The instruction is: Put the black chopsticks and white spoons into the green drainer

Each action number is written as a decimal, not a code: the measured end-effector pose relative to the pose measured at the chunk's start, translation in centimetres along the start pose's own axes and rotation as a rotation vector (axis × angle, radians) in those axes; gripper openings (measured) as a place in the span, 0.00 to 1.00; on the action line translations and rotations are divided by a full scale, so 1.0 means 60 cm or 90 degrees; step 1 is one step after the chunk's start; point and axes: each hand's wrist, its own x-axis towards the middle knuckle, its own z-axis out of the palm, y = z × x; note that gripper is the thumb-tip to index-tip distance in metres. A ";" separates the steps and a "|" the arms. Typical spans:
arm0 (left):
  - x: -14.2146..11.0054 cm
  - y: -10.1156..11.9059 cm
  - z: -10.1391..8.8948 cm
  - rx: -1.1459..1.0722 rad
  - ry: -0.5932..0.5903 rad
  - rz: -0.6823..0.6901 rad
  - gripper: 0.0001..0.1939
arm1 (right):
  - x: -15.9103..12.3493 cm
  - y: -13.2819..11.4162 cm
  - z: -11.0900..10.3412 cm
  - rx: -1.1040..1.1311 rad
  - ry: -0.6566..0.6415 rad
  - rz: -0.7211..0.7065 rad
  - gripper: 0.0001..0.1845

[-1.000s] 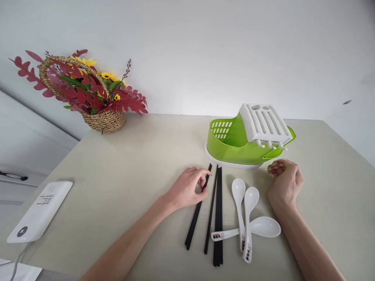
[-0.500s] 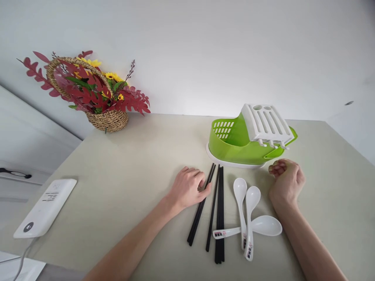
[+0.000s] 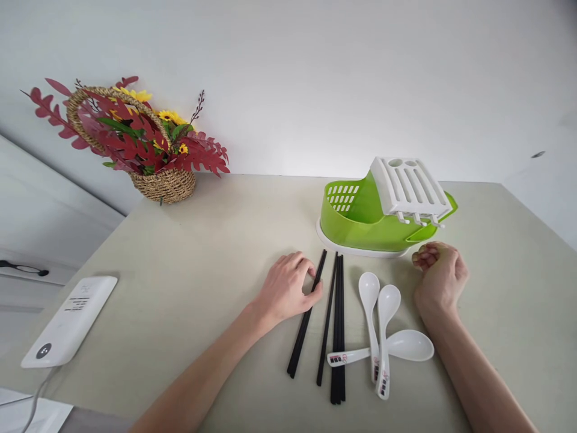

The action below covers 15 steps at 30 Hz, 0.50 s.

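The left hand [image 3: 291, 287] hides part of the leftmost chopsticks [image 3: 301, 343] (their middle). Both forearms run off the bottom edge.

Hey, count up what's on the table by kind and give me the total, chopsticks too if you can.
White spoons: 3
Green caddy with white rack: 1
Flower basket: 1
White device with cable: 1
Total: 6
Black chopsticks aren't included: they lie too close together to count surely.
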 end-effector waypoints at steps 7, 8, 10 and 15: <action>0.003 -0.025 0.000 0.105 0.075 -0.088 0.04 | -0.001 0.000 -0.001 0.001 -0.009 -0.009 0.06; 0.003 -0.031 -0.002 0.134 0.087 -0.096 0.03 | -0.001 0.000 -0.001 0.001 -0.010 -0.009 0.06; 0.004 -0.041 -0.008 0.189 0.102 -0.109 0.02 | 0.000 0.000 -0.002 0.000 -0.011 -0.007 0.06; 0.003 -0.050 -0.017 0.269 0.136 -0.141 0.04 | 0.000 0.002 -0.003 -0.011 -0.019 -0.011 0.06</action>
